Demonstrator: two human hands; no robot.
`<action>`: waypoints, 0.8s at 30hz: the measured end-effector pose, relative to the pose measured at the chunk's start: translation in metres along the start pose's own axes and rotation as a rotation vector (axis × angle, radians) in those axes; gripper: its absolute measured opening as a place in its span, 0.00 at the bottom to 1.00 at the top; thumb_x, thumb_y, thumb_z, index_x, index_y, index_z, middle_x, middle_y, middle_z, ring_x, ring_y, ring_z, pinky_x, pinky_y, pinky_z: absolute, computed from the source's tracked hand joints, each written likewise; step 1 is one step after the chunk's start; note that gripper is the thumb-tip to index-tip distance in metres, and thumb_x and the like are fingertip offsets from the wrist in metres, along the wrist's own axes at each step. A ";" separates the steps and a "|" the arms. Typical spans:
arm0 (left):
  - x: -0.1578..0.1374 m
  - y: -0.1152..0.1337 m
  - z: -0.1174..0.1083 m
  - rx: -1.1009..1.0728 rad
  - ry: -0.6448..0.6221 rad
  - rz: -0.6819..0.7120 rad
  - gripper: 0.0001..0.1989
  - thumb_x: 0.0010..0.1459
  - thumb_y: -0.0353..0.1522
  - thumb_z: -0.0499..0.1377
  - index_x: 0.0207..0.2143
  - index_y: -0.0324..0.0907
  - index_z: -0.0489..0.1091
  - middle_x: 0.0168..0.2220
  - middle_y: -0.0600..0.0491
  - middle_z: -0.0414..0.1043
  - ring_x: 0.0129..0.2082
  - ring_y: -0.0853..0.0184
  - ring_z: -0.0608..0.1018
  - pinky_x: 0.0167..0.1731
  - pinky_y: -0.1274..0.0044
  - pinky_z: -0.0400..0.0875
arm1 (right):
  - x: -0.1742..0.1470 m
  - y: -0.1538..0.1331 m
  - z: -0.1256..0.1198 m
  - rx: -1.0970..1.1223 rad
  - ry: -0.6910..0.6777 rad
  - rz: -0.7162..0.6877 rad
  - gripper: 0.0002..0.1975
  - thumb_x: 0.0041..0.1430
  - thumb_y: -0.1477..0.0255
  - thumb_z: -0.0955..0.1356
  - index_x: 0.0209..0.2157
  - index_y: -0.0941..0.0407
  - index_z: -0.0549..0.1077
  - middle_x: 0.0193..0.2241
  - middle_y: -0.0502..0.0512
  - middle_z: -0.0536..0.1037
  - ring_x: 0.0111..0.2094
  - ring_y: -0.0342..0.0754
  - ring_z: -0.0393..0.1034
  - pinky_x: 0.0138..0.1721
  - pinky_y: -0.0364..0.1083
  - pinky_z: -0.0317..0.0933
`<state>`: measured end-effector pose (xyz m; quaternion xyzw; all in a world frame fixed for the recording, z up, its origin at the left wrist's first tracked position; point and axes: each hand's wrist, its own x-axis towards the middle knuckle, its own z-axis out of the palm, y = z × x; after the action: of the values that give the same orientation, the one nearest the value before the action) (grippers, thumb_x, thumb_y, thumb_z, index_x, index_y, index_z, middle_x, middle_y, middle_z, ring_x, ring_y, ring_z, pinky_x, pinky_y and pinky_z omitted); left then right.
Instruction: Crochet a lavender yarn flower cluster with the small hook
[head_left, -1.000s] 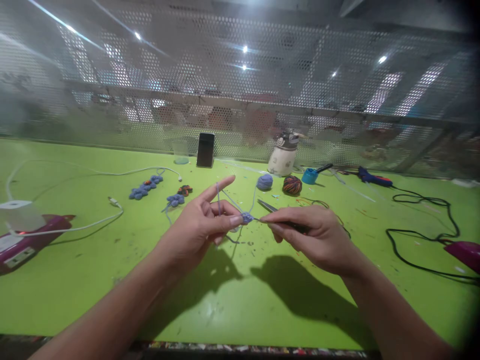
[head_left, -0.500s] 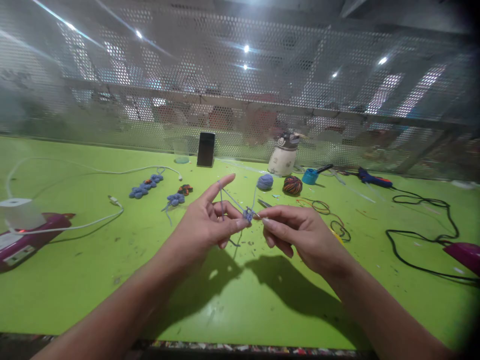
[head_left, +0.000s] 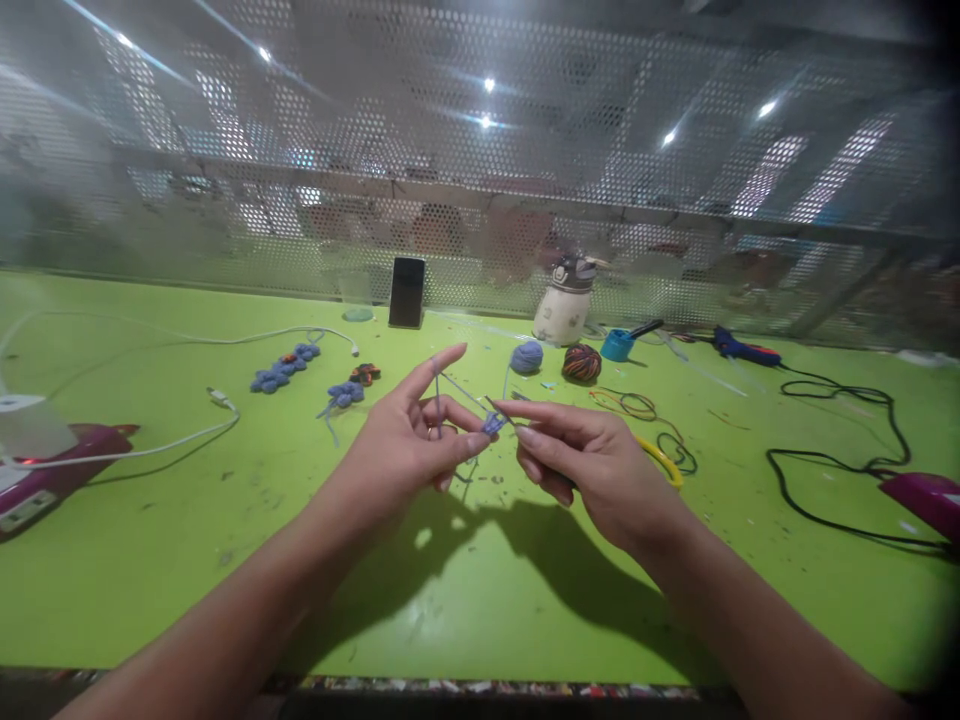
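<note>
My left hand (head_left: 412, 430) pinches a small blue crochet piece (head_left: 493, 424) between thumb and middle finger. Its index finger points up with blue yarn (head_left: 459, 384) looped over it, running down to the piece. In my right hand (head_left: 577, 450) a thin crochet hook (head_left: 495, 406) is pinched between thumb and index finger, its tip at the top of the piece. A blue yarn ball (head_left: 526, 357) lies behind the hands, with a strand leading toward the piece. Beside it sits a dark multicoloured yarn ball (head_left: 582, 364).
Left are blue crocheted flowers (head_left: 285, 368), another blue flower piece (head_left: 345, 394), white cables and a purple power strip (head_left: 67, 460). Behind stand a phone (head_left: 406, 292), a clear cup (head_left: 357, 298) and a jug (head_left: 562, 305). Right are a blue tape roll (head_left: 616, 345), yellow-handled scissors (head_left: 664, 462) and a glue gun (head_left: 746, 347).
The hook has swung from nearly level at the piece's right side to a slant over its top. My right hand has shifted slightly left. The whole view has moved a little.
</note>
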<state>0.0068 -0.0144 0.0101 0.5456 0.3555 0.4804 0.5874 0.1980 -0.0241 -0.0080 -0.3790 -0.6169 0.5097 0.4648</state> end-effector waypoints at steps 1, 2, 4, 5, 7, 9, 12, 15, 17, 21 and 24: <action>0.000 0.000 0.000 -0.010 0.012 0.013 0.47 0.46 0.27 0.69 0.66 0.46 0.52 0.30 0.55 0.73 0.16 0.79 0.64 0.14 0.84 0.60 | 0.000 0.000 0.000 0.020 0.014 0.004 0.16 0.58 0.70 0.69 0.49 0.55 0.77 0.18 0.45 0.67 0.16 0.37 0.55 0.18 0.39 0.49; 0.000 -0.001 -0.001 -0.018 0.018 0.020 0.47 0.47 0.27 0.69 0.66 0.46 0.52 0.31 0.54 0.74 0.16 0.79 0.63 0.14 0.84 0.59 | 0.001 0.001 0.000 0.038 0.025 0.013 0.16 0.57 0.70 0.69 0.48 0.55 0.78 0.17 0.45 0.67 0.16 0.37 0.55 0.17 0.39 0.49; 0.000 -0.002 -0.001 -0.035 0.019 0.020 0.47 0.47 0.26 0.68 0.66 0.46 0.51 0.32 0.53 0.74 0.16 0.79 0.64 0.14 0.84 0.59 | 0.001 0.000 0.001 0.072 0.041 0.039 0.16 0.55 0.70 0.70 0.46 0.56 0.79 0.17 0.45 0.68 0.16 0.36 0.55 0.17 0.39 0.49; 0.000 -0.002 -0.001 -0.048 0.021 0.017 0.46 0.47 0.26 0.68 0.66 0.46 0.52 0.33 0.53 0.74 0.16 0.79 0.64 0.14 0.84 0.59 | 0.001 0.000 0.002 0.086 0.044 0.053 0.16 0.54 0.70 0.71 0.46 0.56 0.79 0.17 0.45 0.68 0.16 0.36 0.55 0.17 0.39 0.49; 0.000 -0.002 -0.001 -0.074 0.031 0.005 0.46 0.47 0.25 0.68 0.66 0.45 0.52 0.33 0.53 0.74 0.17 0.79 0.65 0.15 0.84 0.58 | 0.001 -0.002 0.002 0.110 0.047 0.078 0.16 0.53 0.70 0.72 0.45 0.56 0.79 0.17 0.45 0.69 0.16 0.36 0.56 0.17 0.39 0.48; 0.000 -0.002 -0.001 -0.089 0.039 -0.012 0.46 0.47 0.24 0.67 0.66 0.46 0.52 0.33 0.53 0.75 0.16 0.79 0.64 0.15 0.84 0.59 | 0.001 -0.003 0.003 0.133 0.046 0.102 0.16 0.53 0.70 0.72 0.44 0.57 0.79 0.16 0.45 0.69 0.16 0.36 0.55 0.17 0.39 0.48; 0.000 0.000 -0.001 -0.101 0.041 -0.051 0.48 0.45 0.22 0.66 0.66 0.46 0.51 0.34 0.53 0.76 0.15 0.79 0.64 0.14 0.83 0.58 | 0.001 -0.004 0.003 0.150 0.047 0.129 0.16 0.53 0.70 0.72 0.44 0.57 0.79 0.16 0.45 0.69 0.15 0.35 0.55 0.17 0.39 0.46; 0.001 0.001 0.000 -0.129 0.054 -0.054 0.47 0.44 0.23 0.67 0.66 0.44 0.53 0.31 0.53 0.76 0.15 0.79 0.64 0.13 0.83 0.56 | 0.001 -0.005 0.004 0.143 0.045 0.135 0.15 0.53 0.70 0.72 0.44 0.57 0.79 0.16 0.45 0.69 0.15 0.35 0.54 0.17 0.39 0.45; 0.001 -0.001 0.001 -0.126 0.070 -0.032 0.47 0.43 0.25 0.69 0.65 0.42 0.54 0.28 0.55 0.75 0.14 0.79 0.63 0.13 0.84 0.55 | 0.001 -0.005 0.005 0.136 0.040 0.132 0.15 0.53 0.70 0.72 0.43 0.57 0.80 0.16 0.45 0.69 0.15 0.35 0.54 0.17 0.39 0.46; 0.000 -0.004 0.003 -0.057 0.098 0.010 0.45 0.42 0.27 0.70 0.64 0.41 0.58 0.24 0.57 0.73 0.14 0.79 0.62 0.13 0.84 0.55 | 0.001 -0.004 0.005 0.126 0.040 0.117 0.15 0.53 0.69 0.72 0.43 0.56 0.80 0.17 0.46 0.70 0.15 0.36 0.56 0.17 0.39 0.49; 0.000 -0.004 0.004 0.011 0.073 0.010 0.42 0.45 0.28 0.70 0.63 0.41 0.60 0.24 0.57 0.72 0.15 0.78 0.62 0.13 0.84 0.56 | 0.001 -0.003 0.004 0.123 0.039 0.109 0.14 0.52 0.69 0.72 0.42 0.56 0.80 0.17 0.46 0.71 0.15 0.36 0.57 0.17 0.39 0.51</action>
<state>0.0113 -0.0154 0.0065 0.5327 0.3766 0.5009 0.5687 0.1939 -0.0251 -0.0053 -0.3926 -0.5538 0.5637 0.4705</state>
